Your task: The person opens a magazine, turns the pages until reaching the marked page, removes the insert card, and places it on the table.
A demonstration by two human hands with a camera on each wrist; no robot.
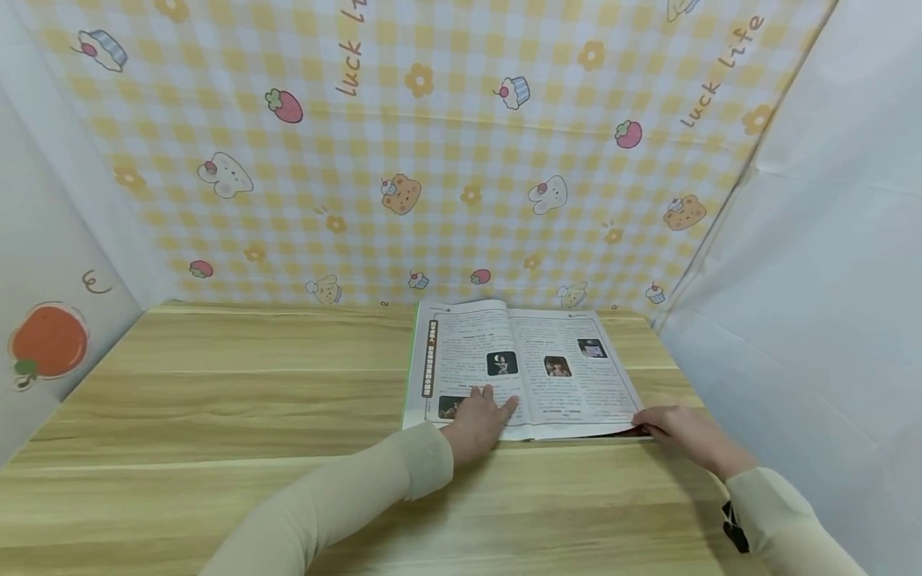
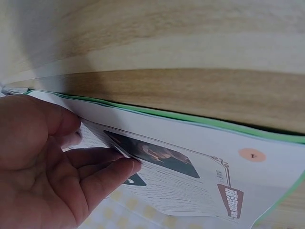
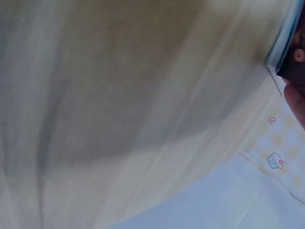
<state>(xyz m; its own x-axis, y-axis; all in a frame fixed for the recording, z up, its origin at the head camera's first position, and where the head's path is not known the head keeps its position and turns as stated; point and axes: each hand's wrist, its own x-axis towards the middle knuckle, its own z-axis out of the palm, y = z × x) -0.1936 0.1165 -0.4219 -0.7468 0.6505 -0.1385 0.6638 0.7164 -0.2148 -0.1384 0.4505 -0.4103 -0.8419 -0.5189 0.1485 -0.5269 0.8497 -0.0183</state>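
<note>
An open magazine lies on the wooden table, with printed text and small photos on both pages. My left hand rests on the lower part of its left page, fingers spread loosely. In the left wrist view, the fingers of the left hand lie over the page beside a dark photo. My right hand pinches the lower right corner of the right page, which is slightly raised over a dark page. The right wrist view shows only a fingertip by a dark page corner.
The wooden table extends left of and in front of the magazine. Behind it hangs a yellow checked cloth. White sheets stand at the right side and left side. A black object shows at the right sleeve.
</note>
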